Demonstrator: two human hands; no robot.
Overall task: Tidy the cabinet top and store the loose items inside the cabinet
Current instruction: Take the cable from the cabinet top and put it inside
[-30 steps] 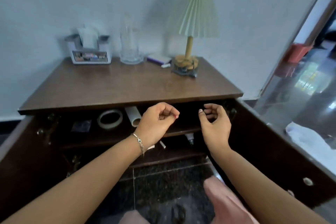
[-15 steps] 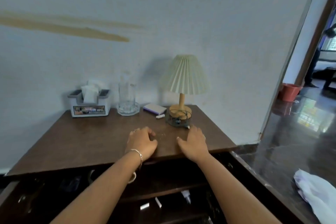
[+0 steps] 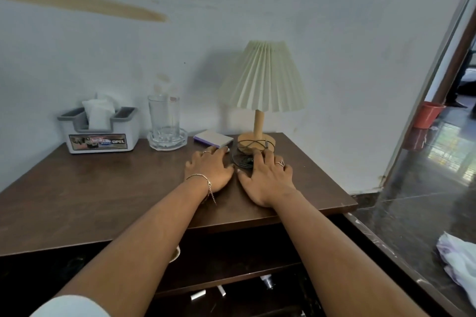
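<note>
Both my hands lie palm down on the brown cabinet top (image 3: 108, 188), side by side near its back right. My left hand (image 3: 210, 170) reaches with straight fingers toward a small purple-edged pad (image 3: 213, 138) and a little white item at its fingertips. My right hand (image 3: 265, 177) has its fingers spread over the coiled black cable (image 3: 243, 156) at the foot of the lamp (image 3: 260, 100). Neither hand grips anything. Below, the cabinet stands open, with small white items (image 3: 198, 294) on a lower shelf.
A grey tissue holder (image 3: 101, 134) and a clear glass on a glass dish (image 3: 164, 123) stand at the back by the wall. The open right door (image 3: 391, 252) juts out beside my right arm. A white cloth (image 3: 461, 262) lies on the shiny floor.
My hands rose from in front of the open shelves onto the cabinet top, then slid back toward the pad and the lamp cable. The view lifted from the shelves to the top.
</note>
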